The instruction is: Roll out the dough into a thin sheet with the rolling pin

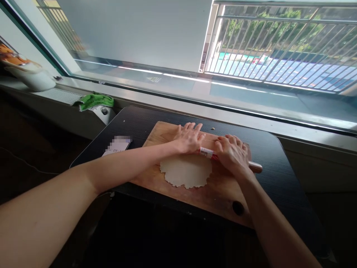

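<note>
A rolling pin [206,152] with a red and white label lies across the wooden board [223,201]. Its right handle sticks out past my right hand. My left hand [190,138] rests palm down on the pin's left part, fingers stretched out and spread. Over the right part, my right hand [232,152] has its fingers bent across the pin. A flat sheet of pale dough [186,172] with ragged edges lies on the board just in front of the pin. The pin's left end is hidden by my left hand and forearm.
The board sits on a dark table [284,201] by the window. A phone [118,145], partly pixelated, lies to the left. On the sill are a green cloth [96,100] and a white pot [33,78]. The board has a dark round hole near its front right corner.
</note>
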A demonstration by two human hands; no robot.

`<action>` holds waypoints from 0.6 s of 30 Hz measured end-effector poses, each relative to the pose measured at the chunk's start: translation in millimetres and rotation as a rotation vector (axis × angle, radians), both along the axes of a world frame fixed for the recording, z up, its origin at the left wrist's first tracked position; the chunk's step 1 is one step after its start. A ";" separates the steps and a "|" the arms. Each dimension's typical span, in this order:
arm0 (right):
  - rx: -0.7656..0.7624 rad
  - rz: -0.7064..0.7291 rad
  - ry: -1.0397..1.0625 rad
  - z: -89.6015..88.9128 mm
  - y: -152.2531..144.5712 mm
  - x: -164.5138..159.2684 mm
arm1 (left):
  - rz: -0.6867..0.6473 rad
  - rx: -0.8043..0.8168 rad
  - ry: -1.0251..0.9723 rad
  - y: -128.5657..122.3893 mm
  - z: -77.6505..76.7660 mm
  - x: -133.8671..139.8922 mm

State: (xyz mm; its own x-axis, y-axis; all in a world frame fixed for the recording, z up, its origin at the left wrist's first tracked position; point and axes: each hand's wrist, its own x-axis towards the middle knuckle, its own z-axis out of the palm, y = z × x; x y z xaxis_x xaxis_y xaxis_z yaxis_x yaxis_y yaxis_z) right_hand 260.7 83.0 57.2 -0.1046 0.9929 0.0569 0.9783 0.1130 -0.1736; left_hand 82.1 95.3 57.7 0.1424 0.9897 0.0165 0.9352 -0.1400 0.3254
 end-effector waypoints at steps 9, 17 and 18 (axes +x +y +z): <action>-0.041 -0.128 0.054 6.2 53.1 -7.0 | 0.052 0.199 0.038 46.3 4.6 4.7; 0.129 0.010 0.030 -5.4 13.0 0.5 | -0.019 0.145 0.004 11.0 -2.2 2.1; 0.132 -0.027 0.049 -4.2 23.7 -1.2 | 0.009 0.149 0.010 21.0 -0.1 3.1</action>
